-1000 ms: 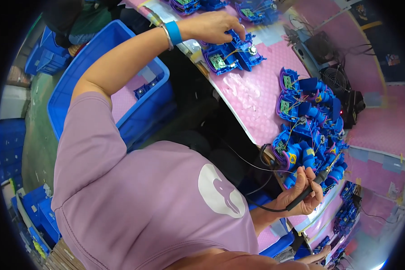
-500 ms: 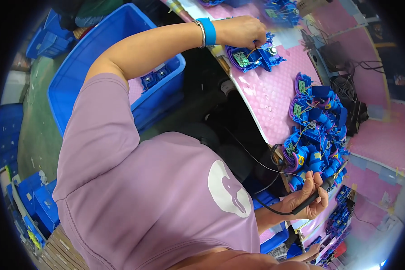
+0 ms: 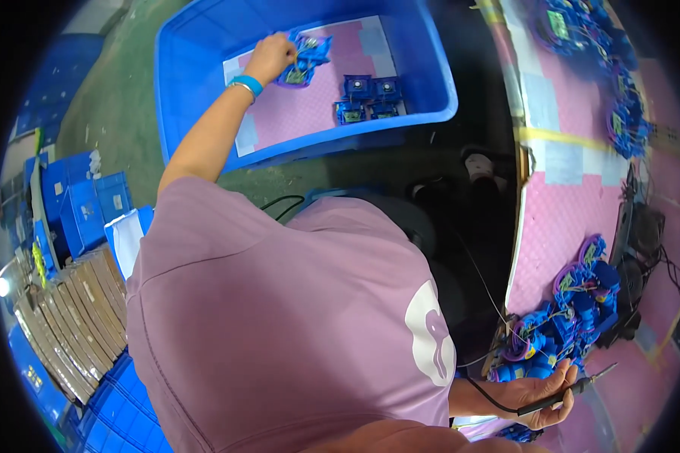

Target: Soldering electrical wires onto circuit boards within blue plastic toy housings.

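Note:
My left hand (image 3: 270, 59), with a teal band and a bracelet at the wrist, reaches over a big blue bin (image 3: 162, 98). Its fingers are closed on a blue plastic housing (image 3: 304, 60) with a green circuit board and thin wires. Lower in the bin, several similar blue housings (image 3: 359, 87) lie on a pink padded sheet (image 3: 295, 124). At the lower right, my right hand (image 3: 540, 392) grips a soldering iron (image 3: 567, 396) by its black handle, the bare tip pointing up and right. A thin pale wire runs up close to those fingers.
Beside my right hand, several wired blue housings (image 3: 574, 302) are heaped on the pink-covered bench (image 3: 544, 226). More housings (image 3: 627, 113) stand farther up the bench, near a dark fan (image 3: 646, 230). Stacked cardboard (image 3: 75, 317) and blue bins (image 3: 83, 196) are at the left.
My left hand has carried a blue housing from the bench leftward to over the bin. The view has turned left. My right hand still holds the soldering iron, now lower in the picture.

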